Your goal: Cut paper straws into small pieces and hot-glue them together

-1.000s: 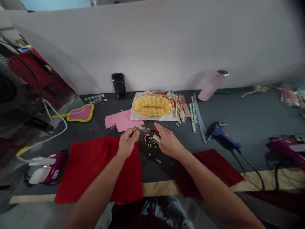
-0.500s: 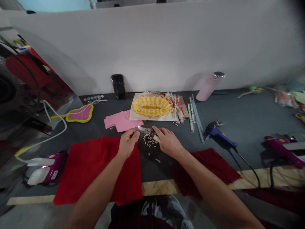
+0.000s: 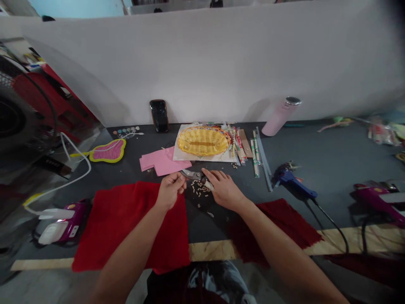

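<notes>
My right hand (image 3: 224, 188) is wrapped round the handles of a pair of pruning shears (image 3: 194, 175), whose metal jaws point left. At the tip of the jaws, my left hand (image 3: 171, 188) has its fingers pinched together; what they hold is too small to make out. Below the shears lies a scatter of short pale cut pieces (image 3: 198, 188) on the dark table. Under my left hand and forearm spreads a red cloth (image 3: 117, 219). Pink paper sheets (image 3: 163, 160) lie just beyond my left hand.
A yellow woven basket (image 3: 204, 141) sits behind the shears, with wrapped sticks (image 3: 255, 154) to its right. A blue glue gun (image 3: 294, 181) and a pink bottle (image 3: 281, 116) stand right. A phone (image 3: 159, 116) leans on the white wall; a purple device (image 3: 71, 219) is at left.
The whole view has shifted slightly. Both hands keep almost the same place, with the shears still in my right hand and its jaws by my left fingertips.
</notes>
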### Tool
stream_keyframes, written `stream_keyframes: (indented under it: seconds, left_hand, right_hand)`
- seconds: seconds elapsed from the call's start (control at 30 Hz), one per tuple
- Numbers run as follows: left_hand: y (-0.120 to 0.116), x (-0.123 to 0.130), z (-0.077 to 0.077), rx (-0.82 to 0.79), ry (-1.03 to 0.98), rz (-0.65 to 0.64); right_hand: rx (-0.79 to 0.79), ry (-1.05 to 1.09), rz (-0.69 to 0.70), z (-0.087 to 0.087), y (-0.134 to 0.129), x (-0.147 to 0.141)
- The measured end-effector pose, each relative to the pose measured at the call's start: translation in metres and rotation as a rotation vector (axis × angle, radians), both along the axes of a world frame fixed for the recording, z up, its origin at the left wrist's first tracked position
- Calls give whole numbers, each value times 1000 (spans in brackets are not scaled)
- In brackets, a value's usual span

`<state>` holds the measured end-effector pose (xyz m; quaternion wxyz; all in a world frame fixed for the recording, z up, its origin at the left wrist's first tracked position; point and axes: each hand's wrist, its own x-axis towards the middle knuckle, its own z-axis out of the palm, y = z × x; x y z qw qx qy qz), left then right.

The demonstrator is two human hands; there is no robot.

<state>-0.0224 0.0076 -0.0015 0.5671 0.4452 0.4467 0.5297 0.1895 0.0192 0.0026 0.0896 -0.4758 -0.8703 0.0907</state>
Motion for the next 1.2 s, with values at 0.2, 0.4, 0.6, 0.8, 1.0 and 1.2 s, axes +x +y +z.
stream_keyframes:
  seconds: [0.2,0.4,0.6,0.8,1.0,1.2]
  left_hand:
    - [-1,0,3,-8,-3,0]
    - [-1,1,4,-44,-28,10]
    - [1,3,0,12,50,28]
    - [0,4,2,93,279,131]
    - [-1,4,6,50,389,157]
    - [1,-1,5,63,391,88]
  right_hand:
    - [-18,30,0,3,1,-1]
    - [-67,25,21,2,0,-2]
    - [-62,38,-13,1,1,0]
    - [-5,11,-67,3,3,3]
    - [6,-32,-57,6,2,2]
    - [-37,-30,-38,4,2,3]
